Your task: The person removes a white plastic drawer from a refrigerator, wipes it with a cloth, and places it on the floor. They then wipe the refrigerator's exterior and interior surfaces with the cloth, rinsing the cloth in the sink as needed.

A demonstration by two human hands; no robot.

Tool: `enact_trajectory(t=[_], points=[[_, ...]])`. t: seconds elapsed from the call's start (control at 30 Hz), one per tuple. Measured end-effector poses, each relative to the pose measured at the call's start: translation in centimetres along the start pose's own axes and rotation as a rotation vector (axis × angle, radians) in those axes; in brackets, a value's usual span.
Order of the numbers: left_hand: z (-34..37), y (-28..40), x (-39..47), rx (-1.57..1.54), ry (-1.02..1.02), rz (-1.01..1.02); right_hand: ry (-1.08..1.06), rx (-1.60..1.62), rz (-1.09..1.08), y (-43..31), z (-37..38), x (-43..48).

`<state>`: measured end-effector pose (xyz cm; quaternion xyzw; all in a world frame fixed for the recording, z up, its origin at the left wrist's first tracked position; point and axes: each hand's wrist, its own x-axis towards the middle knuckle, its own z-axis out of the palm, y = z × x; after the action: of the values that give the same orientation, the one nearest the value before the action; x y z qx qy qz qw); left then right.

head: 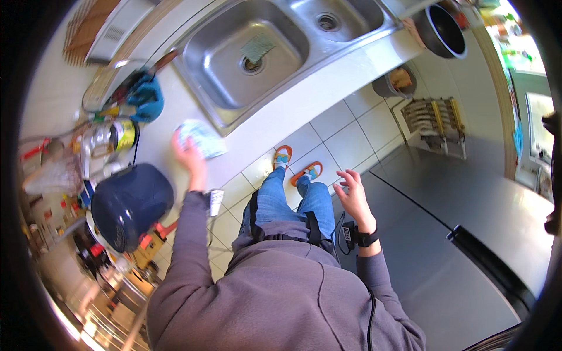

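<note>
On the white countertop point(246, 145), left of the sink, my left hand point(189, 153) grips a light blue-and-white cloth point(203, 138). The cloth is spread between the hand and the sink's near left corner, and it looks blurred. My right hand point(351, 193) hangs in the air over the floor with its fingers apart and nothing in them. A device is strapped at that wrist. In the larger basin of the stainless steel double sink point(210, 79), a pale green cloth point(258, 48) lies partly over the drain.
A dark blue appliance point(131, 202) stands left of my left arm. Beyond it are bottles and a blue container point(147, 98) of utensils. A dark grey refrigerator point(439, 245) with a black handle rises on my right. Farther off stand a black pot point(443, 33) and a grey bin point(386, 87).
</note>
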<state>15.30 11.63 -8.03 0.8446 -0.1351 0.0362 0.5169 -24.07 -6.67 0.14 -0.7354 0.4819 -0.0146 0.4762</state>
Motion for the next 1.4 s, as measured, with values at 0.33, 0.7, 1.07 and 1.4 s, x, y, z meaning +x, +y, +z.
enact_trajectory(t=[0.33,0.7,1.07,1.4], points=[[8.1,-1.7,-13.8,0.657,-0.089,0.262,0.046,0.096,0.108,5.4,-2.3,-0.6],[35.2,17.4,-22.8,-0.397,-1.500,-0.545,0.307,0.408,0.532,18.5,-6.4,-7.2],[47.6,12.6,-44.4,-0.167,-1.519,-0.820,0.293,0.662,0.896,20.0,7.0,-12.3],[44.4,20.8,-68.0,-0.945,-1.652,0.090,0.179,0.984,1.038,25.0,10.8,-9.0]])
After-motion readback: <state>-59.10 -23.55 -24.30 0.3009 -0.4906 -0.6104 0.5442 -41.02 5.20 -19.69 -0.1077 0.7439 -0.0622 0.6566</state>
